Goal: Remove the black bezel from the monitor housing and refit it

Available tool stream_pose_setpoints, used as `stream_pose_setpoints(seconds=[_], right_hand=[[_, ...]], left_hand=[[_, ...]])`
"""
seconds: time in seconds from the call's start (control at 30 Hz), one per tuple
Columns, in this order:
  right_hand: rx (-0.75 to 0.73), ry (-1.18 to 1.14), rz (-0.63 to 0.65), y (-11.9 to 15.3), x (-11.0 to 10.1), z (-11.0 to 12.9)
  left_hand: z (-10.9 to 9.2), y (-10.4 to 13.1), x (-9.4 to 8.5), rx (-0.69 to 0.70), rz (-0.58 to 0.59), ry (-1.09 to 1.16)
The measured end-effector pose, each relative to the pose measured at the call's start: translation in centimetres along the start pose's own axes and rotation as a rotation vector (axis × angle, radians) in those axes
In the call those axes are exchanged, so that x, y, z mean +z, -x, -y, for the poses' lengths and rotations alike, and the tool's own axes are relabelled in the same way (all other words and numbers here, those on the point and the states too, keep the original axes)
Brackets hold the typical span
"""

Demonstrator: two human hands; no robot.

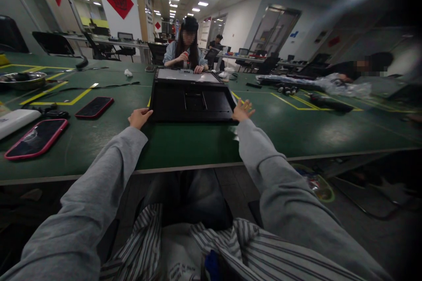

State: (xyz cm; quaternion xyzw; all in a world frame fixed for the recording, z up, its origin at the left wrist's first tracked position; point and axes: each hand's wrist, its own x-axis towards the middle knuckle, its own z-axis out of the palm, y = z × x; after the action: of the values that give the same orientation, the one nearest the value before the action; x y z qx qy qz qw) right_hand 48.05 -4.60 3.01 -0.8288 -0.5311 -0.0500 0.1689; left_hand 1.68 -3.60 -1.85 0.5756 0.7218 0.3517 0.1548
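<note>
A shallow black rectangular shell (168, 102), like the back cover of a screen, lies flat on the green table in front of me. Its raised rim surrounds a slotted, recessed middle. My left hand (140, 117) is curled at the near left corner, fingers pressed to the rim. At the right side, my right hand (243, 110) touches the edge near the corner, its fingers spread and pointing up. Beyond the shell's far edge lies a grey panel (187, 76), in front of a seated person.
Two red-edged phones (95, 108) (37, 139), a white box (16, 123), cables and a metal bowl (23, 80) are on the left. To the right lie a dark tool-like object (331, 103) and clear plastic wrap (346, 85). The table's front edge (198, 167) runs before my lap.
</note>
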Motion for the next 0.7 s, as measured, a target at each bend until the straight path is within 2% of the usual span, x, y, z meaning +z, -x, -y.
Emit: stream_pose_setpoints(seconds=[0.13, 0.23, 0.33, 0.43, 0.6, 0.7], right_hand=[[-0.309, 0.054, -0.176, 1.2, -2.1, 8.7], [-0.527, 0.020, -0.291, 3.6, -2.4, 15.2], [-0.574, -0.035, -0.338, 5.9, -1.5, 18.9], [-0.571, -0.063, -0.332, 7.2, 0.1, 19.7], [-0.517, -0.037, -0.302, 7.8, 3.1, 18.1], [-0.459, -0.043, -0.264, 8.3, 3.9, 17.4]], left_hand=[[0.0, 0.1, 0.0, 0.011, 0.004, -0.020], [-0.1, 0.3, -0.1, 0.021, 0.007, -0.024], [-0.2, 0.4, -0.2, 0.031, 0.006, -0.023], [-0.3, 0.5, -0.2, 0.037, 0.006, -0.024], [-0.5, 0.7, -0.3, 0.016, 0.004, -0.019], [-0.7, 0.8, -0.4, 0.012, 0.003, -0.015]])
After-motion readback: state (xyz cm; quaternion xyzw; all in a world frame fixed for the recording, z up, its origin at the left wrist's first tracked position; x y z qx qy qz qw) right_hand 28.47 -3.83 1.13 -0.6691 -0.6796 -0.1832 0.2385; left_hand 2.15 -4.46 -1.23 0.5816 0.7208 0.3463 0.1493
